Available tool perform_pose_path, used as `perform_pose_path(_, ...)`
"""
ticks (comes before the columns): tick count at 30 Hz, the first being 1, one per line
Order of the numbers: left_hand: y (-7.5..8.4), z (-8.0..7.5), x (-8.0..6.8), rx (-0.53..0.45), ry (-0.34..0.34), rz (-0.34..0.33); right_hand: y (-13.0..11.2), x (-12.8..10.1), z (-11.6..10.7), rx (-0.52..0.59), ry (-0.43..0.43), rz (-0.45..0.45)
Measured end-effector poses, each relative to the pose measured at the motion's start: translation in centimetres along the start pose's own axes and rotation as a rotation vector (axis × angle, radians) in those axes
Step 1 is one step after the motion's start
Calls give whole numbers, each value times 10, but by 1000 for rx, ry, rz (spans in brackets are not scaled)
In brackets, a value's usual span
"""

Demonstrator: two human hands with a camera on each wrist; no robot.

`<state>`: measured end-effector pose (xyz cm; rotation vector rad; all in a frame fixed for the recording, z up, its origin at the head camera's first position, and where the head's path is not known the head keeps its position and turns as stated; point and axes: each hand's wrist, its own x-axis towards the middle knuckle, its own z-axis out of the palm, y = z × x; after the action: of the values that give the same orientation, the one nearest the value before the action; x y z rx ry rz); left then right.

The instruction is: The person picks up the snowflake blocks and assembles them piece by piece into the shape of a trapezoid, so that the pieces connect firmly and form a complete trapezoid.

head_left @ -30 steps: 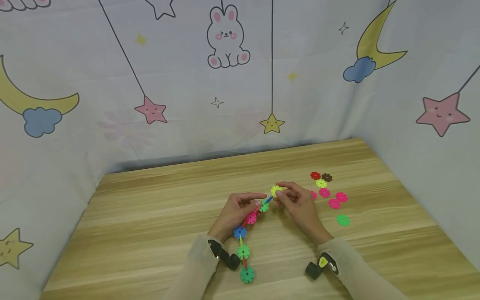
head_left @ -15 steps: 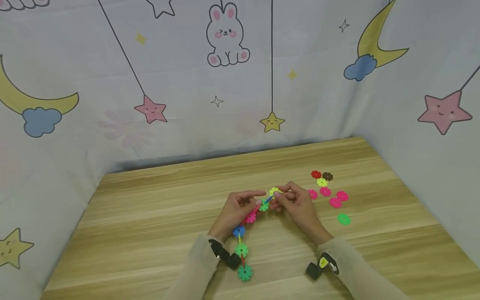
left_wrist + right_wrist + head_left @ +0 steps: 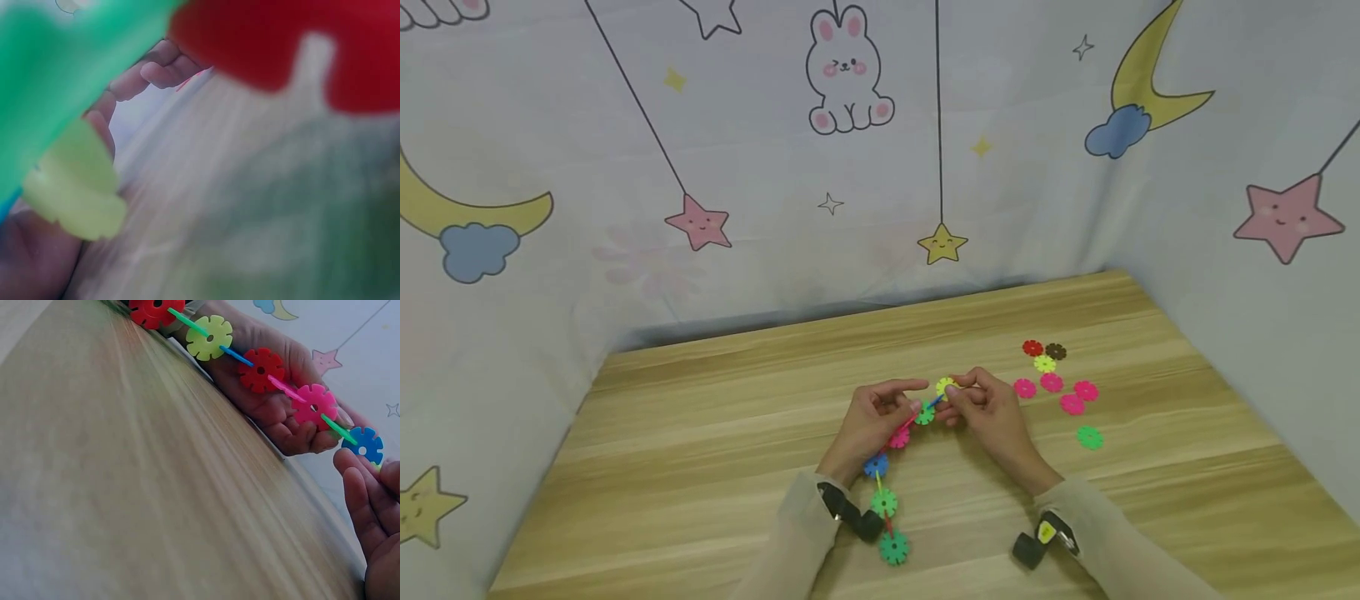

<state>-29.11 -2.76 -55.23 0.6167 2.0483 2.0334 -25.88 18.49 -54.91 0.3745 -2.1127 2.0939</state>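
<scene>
Notched plastic discs, slotted edge to edge, form a chain [image 3: 884,502] that hangs from both hands toward the front of the table. My left hand [image 3: 872,423] pinches a pink disc [image 3: 314,407] in its upper part. Beyond it come a green disc [image 3: 924,413] and a blue disc [image 3: 364,445]. At the far end a yellow disc [image 3: 945,387] meets the blue one, pinched between thumb and fingers of my right hand [image 3: 995,421]. How deep its slot sits is hidden by the fingers. Close up in the left wrist view, a blurred red disc [image 3: 250,44] crosses the top.
To the right of my right hand several loose discs lie flat on the wooden table [image 3: 715,433]: red [image 3: 1032,348], brown [image 3: 1056,352], yellow [image 3: 1044,364], several pink [image 3: 1072,404] and a green one [image 3: 1090,437]. A patterned cloth [image 3: 760,167] hangs behind the table.
My right hand has brought the yellow disc slightly down and left, closer to the green disc. The left hand keeps its grip in nearly the same place.
</scene>
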Motion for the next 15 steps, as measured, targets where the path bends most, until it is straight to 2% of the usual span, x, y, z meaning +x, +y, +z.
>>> perform_pose_path(8, 0, 1, -1, -11, 14, -1, -1, -2, 3, -24, -3, 11)
perform_pose_path(15, 0, -1, 0, -1, 1, -14, -1, -1, 3, -21, -12, -12)
